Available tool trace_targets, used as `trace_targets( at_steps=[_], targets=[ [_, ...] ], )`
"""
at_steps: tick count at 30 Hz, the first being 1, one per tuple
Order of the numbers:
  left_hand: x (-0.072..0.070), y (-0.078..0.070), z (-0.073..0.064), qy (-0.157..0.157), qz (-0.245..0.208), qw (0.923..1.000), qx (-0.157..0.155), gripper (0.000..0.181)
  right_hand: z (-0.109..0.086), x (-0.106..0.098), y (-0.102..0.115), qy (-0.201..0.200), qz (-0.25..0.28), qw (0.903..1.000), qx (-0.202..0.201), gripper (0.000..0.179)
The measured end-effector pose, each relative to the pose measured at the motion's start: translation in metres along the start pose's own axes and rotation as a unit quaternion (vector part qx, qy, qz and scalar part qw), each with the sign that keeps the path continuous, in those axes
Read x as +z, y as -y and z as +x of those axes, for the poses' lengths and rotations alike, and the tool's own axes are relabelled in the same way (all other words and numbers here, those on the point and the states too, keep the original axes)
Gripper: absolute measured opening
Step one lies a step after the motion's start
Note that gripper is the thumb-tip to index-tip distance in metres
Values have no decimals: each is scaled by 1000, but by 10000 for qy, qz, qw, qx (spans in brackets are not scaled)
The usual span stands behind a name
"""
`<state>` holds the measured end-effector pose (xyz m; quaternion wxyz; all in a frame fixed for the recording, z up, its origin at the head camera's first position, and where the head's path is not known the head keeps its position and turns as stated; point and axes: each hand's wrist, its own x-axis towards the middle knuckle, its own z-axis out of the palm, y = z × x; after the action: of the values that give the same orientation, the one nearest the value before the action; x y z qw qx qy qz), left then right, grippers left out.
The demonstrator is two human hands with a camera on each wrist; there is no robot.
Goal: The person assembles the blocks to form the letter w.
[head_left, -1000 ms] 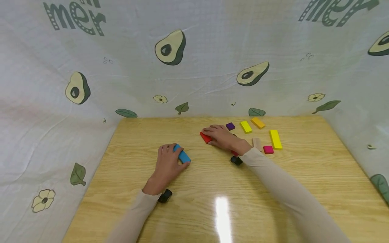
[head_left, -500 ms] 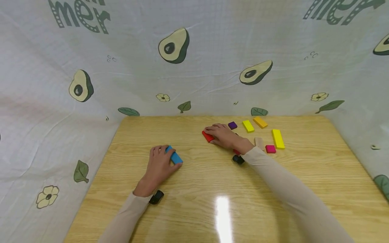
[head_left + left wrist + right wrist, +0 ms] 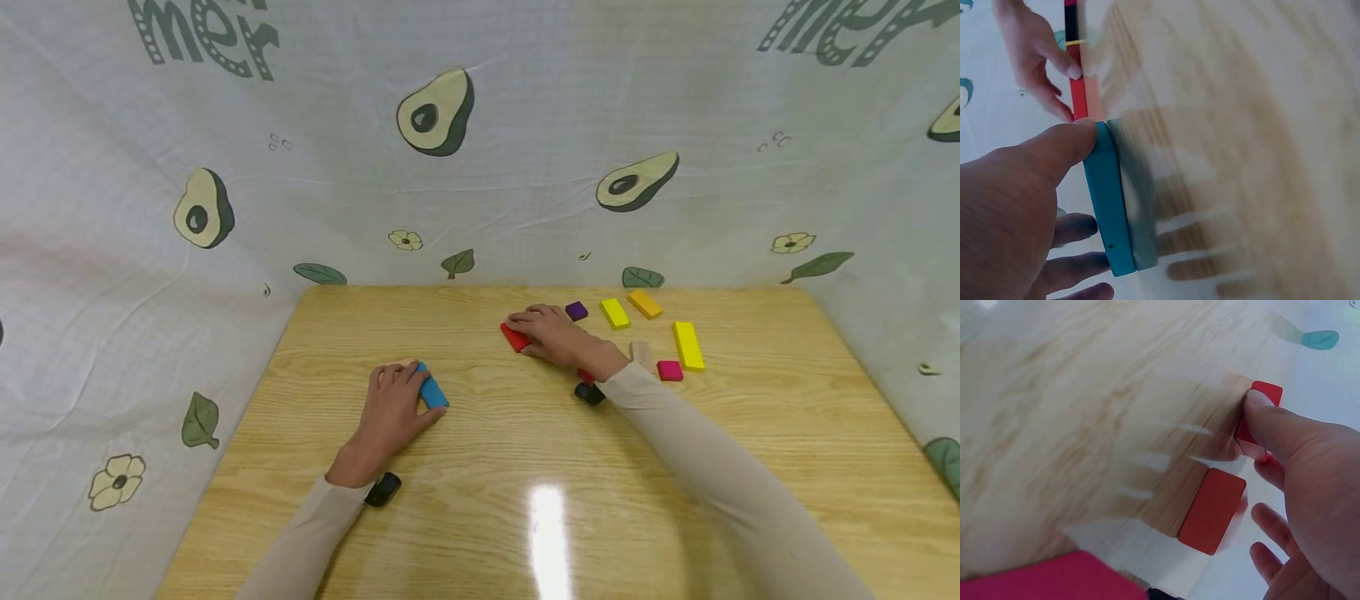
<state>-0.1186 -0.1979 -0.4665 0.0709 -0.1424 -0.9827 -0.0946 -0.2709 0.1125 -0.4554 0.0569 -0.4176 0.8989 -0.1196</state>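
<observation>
1. We see two blocks in hand on the wooden bench [image 3: 480, 450], so we judge the step to be positioning these pieces by finger and thumb.
2. Our left hand [image 3: 393, 404] pinches the blue block [image 3: 431, 387], thumb at its near end and fingers toward its far end. The block lies slantwise on the left part of the bench, well apart from the other pieces.
3. Our right hand [image 3: 555, 335] grips the red block [image 3: 514, 337] between thumb and fingers, farther from us than the blue one. In the right wrist view, an orange-red block [image 3: 1212, 511] lies near that grip, not held.
4. Just past the right hand is the purple block [image 3: 576, 311]; farther right are the short yellow block [image 3: 616, 313], the orange block [image 3: 645, 303], the pale block [image 3: 641, 353], the pink block [image 3: 670, 371] and the long yellow block [image 3: 688, 346].
5. As we judge it, the next move calls for a steady pinch on both blocks while their angles are settled, then an even release so neither twists.
6. The right hand could nudge the orange-red block, so we would leave it room.
</observation>
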Motion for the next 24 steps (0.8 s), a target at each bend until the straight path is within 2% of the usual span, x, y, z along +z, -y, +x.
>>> trace_targets(
  at_steps=[5, 10, 15, 24],
  targets=[
    [2, 1, -2, -141, 52, 9998, 126, 60, 3, 0, 2, -122, 85, 9999, -55, 57],
    [2, 1, -3, -237, 159, 9994, 219, 50, 13, 0, 18, -106, 164, 9998, -12, 57],
    [1, -1, -3, -136, 161, 9997, 125, 46, 33, 4, 43, -35, 101, 9999, 32, 57],
    [-1, 0, -5, -59, 238, 9997, 23, 47, 72, 9, 84, 23, 316, 9995, 53, 58]
  ],
)
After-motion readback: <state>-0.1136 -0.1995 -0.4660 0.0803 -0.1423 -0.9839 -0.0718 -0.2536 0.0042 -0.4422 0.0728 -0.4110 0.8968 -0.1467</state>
